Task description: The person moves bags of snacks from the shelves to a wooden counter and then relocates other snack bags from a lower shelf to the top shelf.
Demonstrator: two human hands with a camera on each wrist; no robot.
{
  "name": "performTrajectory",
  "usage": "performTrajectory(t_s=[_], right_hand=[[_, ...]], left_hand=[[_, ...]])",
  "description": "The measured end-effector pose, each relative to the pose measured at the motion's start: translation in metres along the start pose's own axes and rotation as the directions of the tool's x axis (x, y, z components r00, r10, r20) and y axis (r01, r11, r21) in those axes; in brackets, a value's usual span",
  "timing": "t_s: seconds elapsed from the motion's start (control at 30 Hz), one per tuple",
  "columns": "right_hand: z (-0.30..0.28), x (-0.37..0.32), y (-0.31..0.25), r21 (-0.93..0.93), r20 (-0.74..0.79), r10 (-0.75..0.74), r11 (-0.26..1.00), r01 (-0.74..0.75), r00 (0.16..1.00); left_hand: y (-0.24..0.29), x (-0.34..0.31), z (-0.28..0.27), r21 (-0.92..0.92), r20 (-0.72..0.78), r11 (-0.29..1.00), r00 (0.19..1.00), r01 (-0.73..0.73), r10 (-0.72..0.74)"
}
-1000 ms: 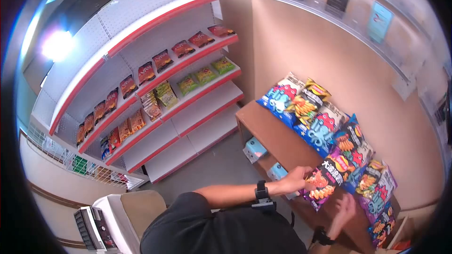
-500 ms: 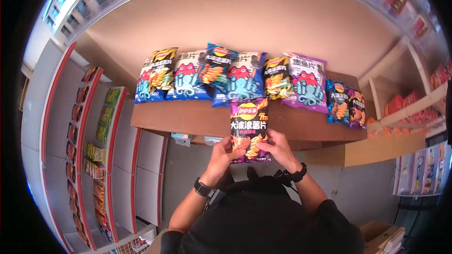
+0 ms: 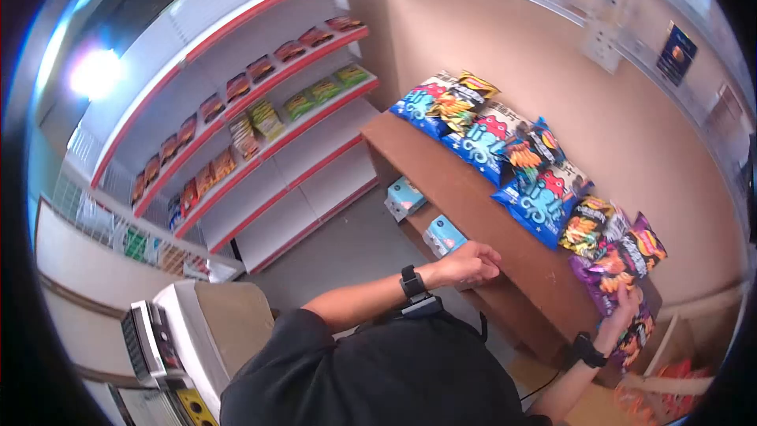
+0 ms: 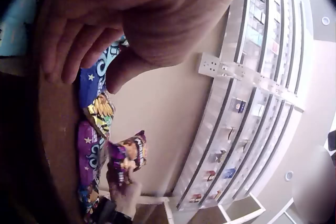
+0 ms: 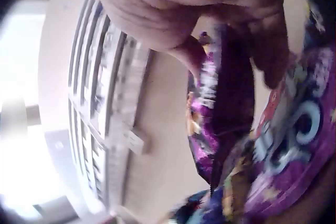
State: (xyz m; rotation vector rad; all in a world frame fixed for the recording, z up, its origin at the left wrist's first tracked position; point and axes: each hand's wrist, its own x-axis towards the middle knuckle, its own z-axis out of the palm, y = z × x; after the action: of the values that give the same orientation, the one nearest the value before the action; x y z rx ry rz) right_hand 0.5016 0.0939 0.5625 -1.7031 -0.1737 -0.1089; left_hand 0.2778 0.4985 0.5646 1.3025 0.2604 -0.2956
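Observation:
My right hand (image 3: 623,312) pinches the lower end of a purple-and-black chip bag (image 3: 637,251). In the right wrist view the bag (image 5: 210,113) shows edge-on between thumb and fingers, overlapping a purple octopus-print bag (image 5: 302,140). My left hand (image 3: 471,263), holding nothing, hovers over the front edge of a brown table (image 3: 512,244), fingers loosely bent. Along the table's wall side stand blue octopus-print bags (image 3: 544,203), with smaller black chip bags among them. A yellow-and-black chip bag (image 3: 585,227) is left of the held one.
Light-blue boxes (image 3: 445,234) sit on the table's lower level. To the left stands a red-edged shelf rack (image 3: 315,225) with snack packs. A wooden frame (image 3: 694,385) with red packs borders the table's right end. A clear display rack (image 4: 226,108) hangs on the wall.
One second ago my left hand held the chip bag; half a second ago both hands held it. Now the left has let go, and the right holds the bag by the row's right end.

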Motion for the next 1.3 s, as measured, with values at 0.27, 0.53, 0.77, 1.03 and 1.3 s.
performTrajectory(t_s=[0.27, 0.53, 0.77, 1.03, 1.3], right_hand=[[0.029, 0.011, -0.014, -0.621, -0.056, -0.137, 0.78, 0.073, 0.989], [0.057, -0.02, -0.029, -0.807, -0.173, -0.372, 0.584, 0.085, 0.912], [0.066, -0.055, -0.045, -0.658, -0.112, -0.519, 0.678, 0.328, 0.848], [0.128, -0.118, -0.049, -0.365, 0.041, -0.354, 0.865, 0.343, 0.934], [0.149, -0.158, -0.068, -0.339, 0.181, -0.347, 0.857, 0.389, 0.92]], left_hand=[[-0.016, -0.038, -0.034, -0.23, -0.1, 0.96, 0.985, -0.159, 0.139], [-0.02, -0.082, -0.049, -0.181, -0.456, 0.983, 0.887, -0.019, -0.067], [-0.028, -0.092, -0.047, -0.147, -0.444, 0.989, 0.895, -0.027, -0.042], [-0.041, -0.087, -0.034, -0.245, -0.373, 0.969, 0.922, 0.007, -0.101], [-0.066, -0.113, -0.059, -0.252, -0.378, 0.968, 0.921, -0.002, -0.097]])
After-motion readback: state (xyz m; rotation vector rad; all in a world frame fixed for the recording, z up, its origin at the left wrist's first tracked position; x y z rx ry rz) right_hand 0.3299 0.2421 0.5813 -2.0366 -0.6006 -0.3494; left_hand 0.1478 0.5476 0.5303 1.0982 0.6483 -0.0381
